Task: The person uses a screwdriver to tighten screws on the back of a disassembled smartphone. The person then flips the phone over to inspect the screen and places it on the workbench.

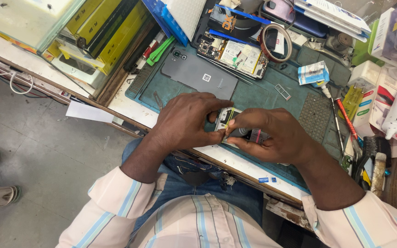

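Fingers (217, 110) of the left hand (187, 121) press narrow on the small opened phone (228, 120), while the right hand (276, 138) pinches a dark thin tool (242, 132) against it. Both hands touch over the green work mat (263, 98), near the front edge of the counter (235, 160). Behind them, near the mat's back edge, lie a grey back cover (198, 76) and another opened phone (233, 55).

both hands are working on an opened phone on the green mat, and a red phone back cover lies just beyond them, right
Not quite. In the head view the phone back cover is grey, not red. It lies just beyond the left hand and right hand, which work on the opened phone on the green mat.
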